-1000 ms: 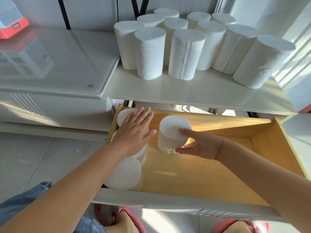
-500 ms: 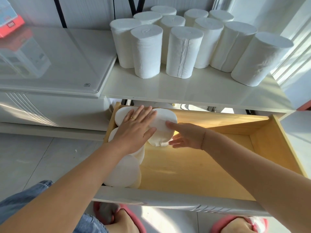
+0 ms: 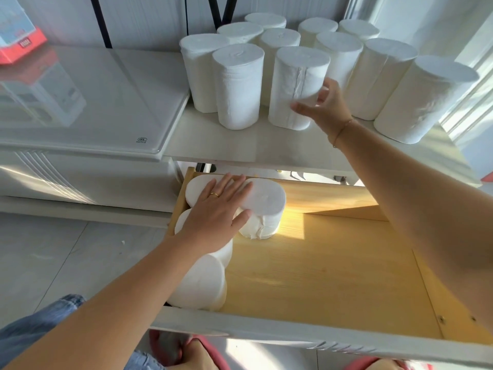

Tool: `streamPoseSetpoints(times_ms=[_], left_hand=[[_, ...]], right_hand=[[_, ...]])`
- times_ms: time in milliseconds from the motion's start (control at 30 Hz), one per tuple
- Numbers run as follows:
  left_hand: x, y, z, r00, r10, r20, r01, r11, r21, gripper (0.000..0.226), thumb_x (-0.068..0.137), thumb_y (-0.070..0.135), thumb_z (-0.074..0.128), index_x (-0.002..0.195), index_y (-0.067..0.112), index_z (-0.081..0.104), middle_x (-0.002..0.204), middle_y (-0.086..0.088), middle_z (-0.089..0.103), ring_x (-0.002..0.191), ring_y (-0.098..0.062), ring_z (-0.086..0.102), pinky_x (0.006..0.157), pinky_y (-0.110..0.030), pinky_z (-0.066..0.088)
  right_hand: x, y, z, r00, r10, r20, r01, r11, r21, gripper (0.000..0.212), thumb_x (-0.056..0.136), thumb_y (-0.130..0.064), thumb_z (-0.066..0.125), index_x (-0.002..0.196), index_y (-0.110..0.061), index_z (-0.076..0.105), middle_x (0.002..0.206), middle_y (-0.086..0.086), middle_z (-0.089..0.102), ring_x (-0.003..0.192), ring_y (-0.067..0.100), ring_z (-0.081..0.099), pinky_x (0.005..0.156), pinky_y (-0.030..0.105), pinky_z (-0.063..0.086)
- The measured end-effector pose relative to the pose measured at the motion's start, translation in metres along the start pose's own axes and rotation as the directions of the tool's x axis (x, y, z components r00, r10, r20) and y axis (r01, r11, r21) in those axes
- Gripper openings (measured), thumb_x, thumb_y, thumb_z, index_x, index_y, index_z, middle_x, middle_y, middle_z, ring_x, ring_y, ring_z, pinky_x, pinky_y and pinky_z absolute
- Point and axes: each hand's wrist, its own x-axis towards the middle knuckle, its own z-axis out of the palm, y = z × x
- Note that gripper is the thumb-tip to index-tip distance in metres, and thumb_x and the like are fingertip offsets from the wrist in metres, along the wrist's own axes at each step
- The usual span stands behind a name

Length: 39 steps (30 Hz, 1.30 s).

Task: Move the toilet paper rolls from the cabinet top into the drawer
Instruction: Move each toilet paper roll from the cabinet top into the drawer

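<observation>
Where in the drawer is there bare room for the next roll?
The drawer floor is bare from the upright roll under the left hand across to the right wall and forward to the front panel. The left side is crowded with rolls.

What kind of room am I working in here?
Probably a home, perhaps a living or storage room: a white cabinet top holding toilet paper rolls, an open wooden drawer, and a tiled floor.

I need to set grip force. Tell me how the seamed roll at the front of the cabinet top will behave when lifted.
The seamed roll is probably light for its bulk: the right hand wraps it alone. Its soft paper likely dents under tight fingers. Standing tall on end, it may tip if pushed high.
</observation>
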Motion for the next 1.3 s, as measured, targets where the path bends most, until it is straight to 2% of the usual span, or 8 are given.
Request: streamPoseSetpoints(times_ms=[133,233,433,633,867,1133,1200,1300], left_hand=[[0.0,0.0,0.0,1.0,-0.001,0.006,0.001,1.0,0.004,0.061,0.094,0.052,0.009,0.15,0.031,-0.001,0.158,0.01,-0.004,0.141,-0.005,-0.02,0.114,-0.027,-0.016],[0.0,0.001,0.001,1.0,0.0,0.0,0.0,1.0,0.016,0.061,0.094,0.052,0.01,0.15,0.03,-0.001,0.158,0.01,-0.004,0.142,-0.006,-0.018,0.113,-0.027,-0.016],[-0.001,0.001,-0.001,1.0,0.001,0.004,-0.001,1.0,0.008,0.06,0.096,0.05,0.013,0.15,0.029,0.001,0.159,0.008,-0.002,0.143,-0.009,-0.016,0.116,-0.03,-0.012],[0.0,0.001,0.0,1.0,-0.004,-0.005,0.004,1.0,0.006,0.057,0.097,0.05,0.016,0.15,0.032,0.001,0.158,0.014,-0.002,0.143,-0.005,-0.016,0.113,-0.028,-0.015],[0.0,0.003,-0.001,1.0,0.002,-0.011,-0.002,1.0,0.004,0.058,0.096,0.05,0.017,0.15,0.03,0.008,0.159,0.009,0.005,0.144,-0.008,-0.01,0.113,-0.027,-0.014],[-0.001,0.002,0.0,1.0,-0.024,0.015,0.024,1.0,-0.007,0.058,0.096,0.052,0.014,0.15,0.033,0.003,0.158,0.013,-0.002,0.143,-0.006,-0.015,0.114,-0.029,-0.012],[0.0,0.002,0.0,1.0,-0.025,0.012,0.025,1.0,-0.011,0.058,0.096,0.052,0.014,0.149,0.033,0.003,0.158,0.013,-0.001,0.143,-0.006,-0.015,0.115,-0.031,-0.011],[0.0,0.002,0.001,1.0,-0.022,0.01,0.023,1.0,-0.007,0.06,0.094,0.055,0.009,0.149,0.034,0.002,0.157,0.013,-0.002,0.143,-0.005,-0.016,0.115,-0.031,-0.01]], right_hand=[[0.011,-0.003,0.009,0.997,-0.007,0.072,-0.001,0.993,0.121,0.07,0.07,-0.012,0.084,0.127,-0.01,0.044,0.115,0.002,0.061,0.104,0.012,0.062,0.087,0.022,0.053],[0.012,-0.006,0.018,0.989,-0.052,0.135,0.034,0.991,0.129,0.057,0.067,-0.009,0.084,0.116,-0.014,0.055,0.11,0.004,0.066,0.103,0.017,0.064,0.094,0.036,0.053],[-0.018,-0.012,0.026,0.996,-0.036,0.076,0.027,0.992,0.12,0.079,0.062,-0.014,0.089,0.13,-0.006,0.048,0.124,0.013,0.063,0.115,0.026,0.061,0.1,0.047,0.05],[-0.103,-0.006,-0.031,0.9,-0.086,0.427,-0.045,0.957,0.288,0.071,0.066,0.003,0.075,0.132,-0.007,0.051,0.121,0.012,0.066,0.115,0.027,0.063,0.094,0.037,0.054],[-0.165,0.042,-0.079,0.728,0.08,0.681,-0.14,0.99,0.034,0.071,0.063,0.003,0.078,0.123,-0.028,0.056,0.112,-0.01,0.069,0.109,0.008,0.064,0.083,0.021,0.053],[-0.174,0.11,-0.047,0.746,0.27,0.608,-0.234,0.962,-0.141,0.083,0.063,0.008,0.08,0.129,-0.028,0.045,0.12,0.004,0.062,0.119,0.027,0.056,0.091,0.037,0.054],[-0.17,0.11,-0.057,0.663,0.322,0.676,-0.262,0.946,-0.193,0.09,0.066,-0.006,0.084,0.139,-0.031,0.037,0.13,-0.001,0.058,0.127,0.02,0.051,0.096,0.031,0.051],[-0.165,0.098,-0.072,0.479,0.44,0.76,-0.445,0.868,-0.223,0.097,0.061,-0.055,0.083,0.142,-0.047,0.029,0.141,-0.017,0.05,0.131,0.006,0.047,0.093,0.027,0.05]])
